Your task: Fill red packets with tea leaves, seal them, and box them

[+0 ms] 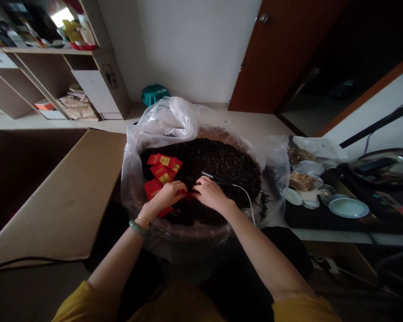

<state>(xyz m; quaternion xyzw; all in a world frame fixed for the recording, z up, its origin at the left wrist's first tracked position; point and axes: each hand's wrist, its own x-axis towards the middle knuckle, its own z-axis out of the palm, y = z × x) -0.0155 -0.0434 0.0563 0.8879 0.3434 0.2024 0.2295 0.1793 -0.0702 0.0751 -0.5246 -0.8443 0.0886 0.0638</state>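
Between my two hands is a small red packet, mostly hidden by the fingers. My left hand pinches its left side, and my right hand is closed on its right side. Below them spreads a heap of dark, dry leaf-like bits, perhaps loose tea, inside a large clear plastic bag with its mouth folded open. Several red packets with gold patches lie on the heap's left side, partly behind my left hand. A flat dark device with a white cable rests just beyond my right hand.
An open cardboard box stands at the left. To the right, a low table holds a pale green dish, a clear bag of brown pieces and a tea tray. Behind are a shelf unit, a teal bundle and a brown door.
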